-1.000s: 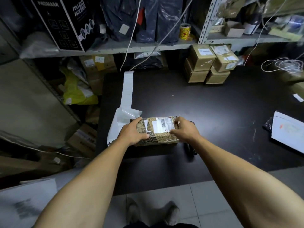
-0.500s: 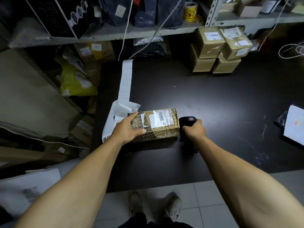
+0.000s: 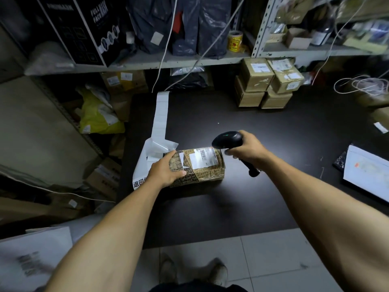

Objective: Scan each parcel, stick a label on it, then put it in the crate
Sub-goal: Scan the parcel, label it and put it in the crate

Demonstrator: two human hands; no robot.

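Note:
A brown patterned parcel (image 3: pixel 202 167) with a white shipping label on top lies near the front left of the black table (image 3: pixel 273 133). My left hand (image 3: pixel 165 170) holds its left end, thumb on top. My right hand (image 3: pixel 248 149) grips a black handheld scanner (image 3: pixel 228 140), lifted just above the parcel's right end. The scanner head points at the label, which is lit brightly. A strip of white labels (image 3: pixel 161 116) runs back from the parcel's left side. No crate is in sight.
Several small cardboard boxes (image 3: pixel 267 83) are stacked at the table's back under metal shelves (image 3: pixel 147 62). A white paper on a dark pad (image 3: pixel 370 171) lies at the right edge. A white bag (image 3: pixel 143 165) sits left of the parcel. Coiled white cable (image 3: pixel 366 85) lies back right.
My right hand left the parcel, took the scanner from the table beside it and raised it over the label, which now glows. My left hand stayed on the parcel.

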